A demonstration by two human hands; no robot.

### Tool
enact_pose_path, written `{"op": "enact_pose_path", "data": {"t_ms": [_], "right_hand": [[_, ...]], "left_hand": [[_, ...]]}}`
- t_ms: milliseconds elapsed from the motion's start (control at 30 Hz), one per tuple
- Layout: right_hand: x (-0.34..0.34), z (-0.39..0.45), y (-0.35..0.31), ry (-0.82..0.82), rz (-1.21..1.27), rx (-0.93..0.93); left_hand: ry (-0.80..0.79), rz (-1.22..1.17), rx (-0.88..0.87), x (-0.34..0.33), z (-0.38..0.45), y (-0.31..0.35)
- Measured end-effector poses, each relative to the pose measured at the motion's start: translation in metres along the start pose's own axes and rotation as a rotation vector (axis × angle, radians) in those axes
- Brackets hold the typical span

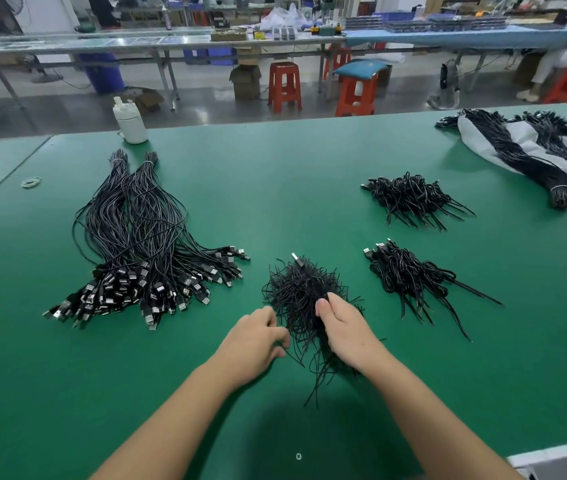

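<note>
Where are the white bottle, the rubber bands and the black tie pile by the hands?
white bottle (130, 124), head view, middle of body.
rubber bands (31, 182), head view, on the loops.
black tie pile (297, 289), head view, middle of tangle.

Tangled black wire-tie heap (301, 292), mid-table, one USB plug protruding.

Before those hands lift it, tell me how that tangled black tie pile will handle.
The tie pile will likely flop and shed strands: thin ends splay loosely everywhere. Probably light, being fine strands with gaps. Pushed, it should drag as a clump, not roll, since strands look tangled beside the right hand.
</note>
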State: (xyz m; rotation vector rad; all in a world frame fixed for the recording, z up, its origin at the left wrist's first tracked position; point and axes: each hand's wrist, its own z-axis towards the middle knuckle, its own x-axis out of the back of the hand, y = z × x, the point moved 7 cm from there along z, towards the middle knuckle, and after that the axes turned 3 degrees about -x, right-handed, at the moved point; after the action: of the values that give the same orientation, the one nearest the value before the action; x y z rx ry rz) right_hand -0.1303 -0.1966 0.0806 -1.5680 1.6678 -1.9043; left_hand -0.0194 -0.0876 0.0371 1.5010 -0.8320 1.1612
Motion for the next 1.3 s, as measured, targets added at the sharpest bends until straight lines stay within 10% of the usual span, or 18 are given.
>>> {"op": "enact_pose_path", "data": {"t_ms": [333,667,1067,1200,1300], "right_hand": [[-0.002,-0.001,-0.003,0.016,-0.011,0.041],[-0.023,-0.014,-0.027,-0.17,0.012,0.178],[-0.025,-0.007,-0.021,-0.067,0.148,0.162],[-0.02,-0.004,-0.016,-0.001,0.136,0.11],[-0.019,-0.003,-0.011,-0.011,0.143,0.072]], "left_hand": [[-0.082,0.296,-0.07,-0.007,-0.007,0.016],[0.338,-0.965,0.359,0.068,-0.009,0.004],[0.258,-1.177,0.327,0.058,-0.01,0.022],[0.278,-0.942,0.394,0.056,-0.01,0.02],[0.385,-0.281,0.25,0.077,-0.016,0.031]]}}
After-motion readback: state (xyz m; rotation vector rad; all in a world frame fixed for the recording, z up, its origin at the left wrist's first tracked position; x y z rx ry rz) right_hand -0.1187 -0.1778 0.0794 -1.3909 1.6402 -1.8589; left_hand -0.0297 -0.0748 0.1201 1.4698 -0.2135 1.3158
